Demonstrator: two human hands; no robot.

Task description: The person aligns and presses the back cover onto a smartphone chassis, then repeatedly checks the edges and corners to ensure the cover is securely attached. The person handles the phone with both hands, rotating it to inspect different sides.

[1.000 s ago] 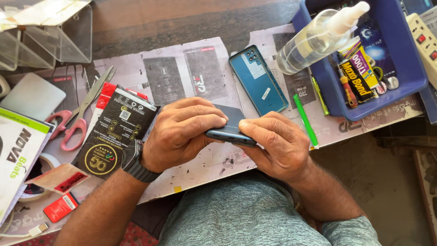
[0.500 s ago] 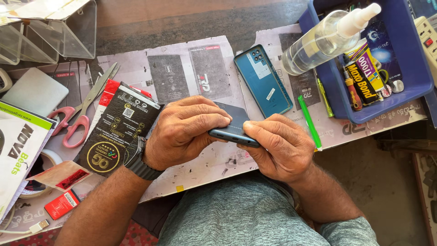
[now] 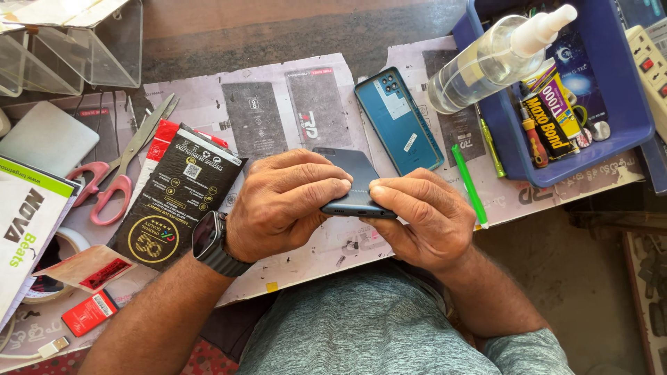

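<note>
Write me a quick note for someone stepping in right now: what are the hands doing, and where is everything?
Left hand and right hand: both grip the dark phone by its lower edge, above the paper-covered table.
Nearby: blue back cover lies beyond the phone; green stick to its right; black packet and scissors to the left; spray bottle leans on the blue tray.
Done: cannot tell.
Left: blue cover lies apart from the phone.

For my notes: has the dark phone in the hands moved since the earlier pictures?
No. The dark phone remains just below the teal back cover, gripped by left hand and right hand.
</note>
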